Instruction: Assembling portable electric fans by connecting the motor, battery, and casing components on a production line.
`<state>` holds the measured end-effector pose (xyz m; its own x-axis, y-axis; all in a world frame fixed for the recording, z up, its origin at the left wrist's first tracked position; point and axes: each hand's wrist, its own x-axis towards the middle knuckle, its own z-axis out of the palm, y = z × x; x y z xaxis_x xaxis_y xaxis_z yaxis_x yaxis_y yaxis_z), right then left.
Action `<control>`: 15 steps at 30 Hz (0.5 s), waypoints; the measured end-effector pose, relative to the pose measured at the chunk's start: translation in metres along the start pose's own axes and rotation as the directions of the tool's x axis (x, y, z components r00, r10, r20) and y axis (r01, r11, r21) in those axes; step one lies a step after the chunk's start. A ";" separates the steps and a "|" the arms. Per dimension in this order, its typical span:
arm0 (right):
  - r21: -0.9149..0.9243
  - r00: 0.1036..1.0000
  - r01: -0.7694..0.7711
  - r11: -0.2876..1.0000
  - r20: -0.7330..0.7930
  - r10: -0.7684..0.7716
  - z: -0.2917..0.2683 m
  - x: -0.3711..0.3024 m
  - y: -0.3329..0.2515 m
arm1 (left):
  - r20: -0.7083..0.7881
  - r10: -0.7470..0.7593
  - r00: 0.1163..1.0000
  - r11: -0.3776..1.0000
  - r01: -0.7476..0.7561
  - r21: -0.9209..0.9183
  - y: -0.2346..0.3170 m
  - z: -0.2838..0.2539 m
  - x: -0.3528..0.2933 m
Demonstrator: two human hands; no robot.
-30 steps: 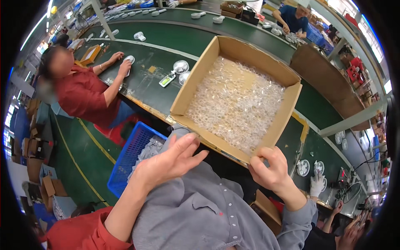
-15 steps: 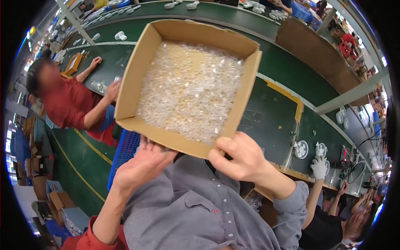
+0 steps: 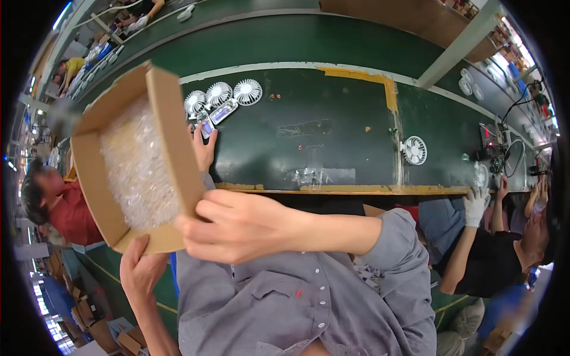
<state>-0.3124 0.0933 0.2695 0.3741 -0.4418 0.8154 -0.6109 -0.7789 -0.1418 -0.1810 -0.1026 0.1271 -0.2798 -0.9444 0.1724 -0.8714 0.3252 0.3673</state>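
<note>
My right hand [image 3: 225, 228] is closed on the near right corner of a shallow cardboard box [image 3: 172, 148], its arm crossing in front of my grey shirt. The box is tilted and full of small clear plastic pieces [image 3: 136, 166]. A co-worker's bare hand [image 3: 142, 270], from the lower left, holds the near edge, thumb on the wall. Beyond the box, my left hand [image 3: 203, 149] pinches the handle of a white handheld fan [image 3: 206, 126] on the dark table. The box hides part of this hand and most of its arm. Two more fans, a middle fan [image 3: 219, 94] and a right fan [image 3: 247, 92], lie beside it.
Another white fan [image 3: 414, 151] lies at the right of the dark green table [image 3: 267, 160], near yellow tape [image 3: 389, 89]. A gloved hand [image 3: 476, 204] of a co-worker is further right. To the left sits a person in red [image 3: 71, 210]. A metal post [image 3: 460, 44] rises at the far right.
The box has moved left and tilted, with my right hand and the co-worker's hand still on it. My left hand and the fans beside it have come into view.
</note>
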 end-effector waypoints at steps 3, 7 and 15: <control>0.009 0.989 -0.048 0.999 -0.139 0.049 0.011 -0.008 0.001 | -0.232 0.165 0.958 0.976 -0.126 0.175 -0.073 0.098 0.013; 0.145 0.945 -0.260 0.955 -0.163 0.283 0.011 -0.072 0.013 | -0.234 0.193 0.953 0.980 -0.174 0.099 -0.073 0.105 0.014; -0.178 0.337 -0.941 0.287 -0.476 0.812 -0.022 -0.341 -0.069 | -0.064 0.275 0.959 0.959 -0.269 0.087 -0.053 0.081 -0.008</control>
<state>-0.4129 0.3072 0.0136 -0.7021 -0.5697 0.4273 -0.6516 0.2720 -0.7081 -0.1654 -0.1157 0.0322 -0.4823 -0.8137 0.3245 -0.7958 0.5618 0.2260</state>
